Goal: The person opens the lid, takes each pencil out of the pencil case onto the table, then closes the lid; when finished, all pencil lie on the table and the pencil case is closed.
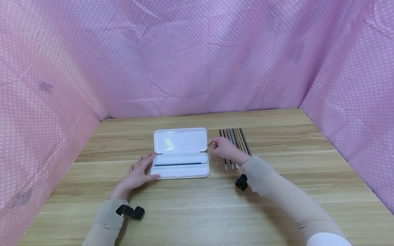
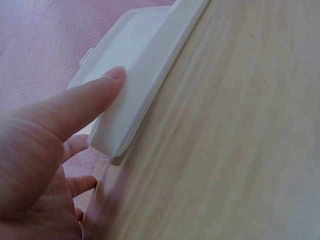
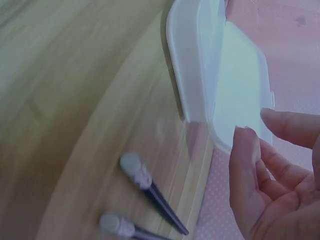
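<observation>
A white pencil case [image 1: 180, 173] lies open on the table, its lid [image 1: 187, 140] folded back away from me. One dark green pencil [image 1: 178, 164] lies lengthwise in the tray. My left hand [image 1: 138, 173] is spread at the case's left end; its straight thumb [image 2: 100, 97] touches the white wall and the other fingers reach toward the back corner. Just off the right end of the case hovers my right hand [image 1: 226, 149], thumb and forefinger apart, the other fingers loosely bent, nothing between them. It partly covers a row of pencils [image 1: 244, 139] in several colours.
The wooden table [image 1: 191, 215] runs back to a pink dotted curtain [image 1: 200, 68] that also closes both sides. Two dark pencils [image 3: 162, 205] show their eraser ends below my right hand in the right wrist view. A black wrist camera [image 1: 241, 182] hangs under the right forearm.
</observation>
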A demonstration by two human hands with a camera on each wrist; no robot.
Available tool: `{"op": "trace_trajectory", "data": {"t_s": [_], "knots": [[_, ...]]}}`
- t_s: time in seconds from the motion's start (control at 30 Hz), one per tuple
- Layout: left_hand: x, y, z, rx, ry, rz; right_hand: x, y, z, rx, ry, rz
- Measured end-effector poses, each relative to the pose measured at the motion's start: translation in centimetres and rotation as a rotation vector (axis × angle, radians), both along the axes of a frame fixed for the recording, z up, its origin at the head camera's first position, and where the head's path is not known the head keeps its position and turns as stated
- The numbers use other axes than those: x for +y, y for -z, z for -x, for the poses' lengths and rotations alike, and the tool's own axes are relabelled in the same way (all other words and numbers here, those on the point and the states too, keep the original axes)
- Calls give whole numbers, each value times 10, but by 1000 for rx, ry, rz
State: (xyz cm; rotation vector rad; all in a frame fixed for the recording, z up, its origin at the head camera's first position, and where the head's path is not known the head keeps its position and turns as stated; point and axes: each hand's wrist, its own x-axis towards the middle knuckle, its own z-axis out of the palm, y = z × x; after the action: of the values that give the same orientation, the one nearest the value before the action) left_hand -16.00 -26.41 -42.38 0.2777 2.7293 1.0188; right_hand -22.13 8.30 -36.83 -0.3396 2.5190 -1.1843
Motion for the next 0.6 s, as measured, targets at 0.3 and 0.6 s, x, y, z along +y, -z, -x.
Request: {"op": "trace_trajectory", "data": {"t_s": [0.3, 0.6], "knots": [[0, -1, 0, 18, 6, 12, -29, 8, 0, 114, -80, -14], [-1, 0, 0, 1, -3, 3, -53, 8, -2, 155, -213, -78]]}}
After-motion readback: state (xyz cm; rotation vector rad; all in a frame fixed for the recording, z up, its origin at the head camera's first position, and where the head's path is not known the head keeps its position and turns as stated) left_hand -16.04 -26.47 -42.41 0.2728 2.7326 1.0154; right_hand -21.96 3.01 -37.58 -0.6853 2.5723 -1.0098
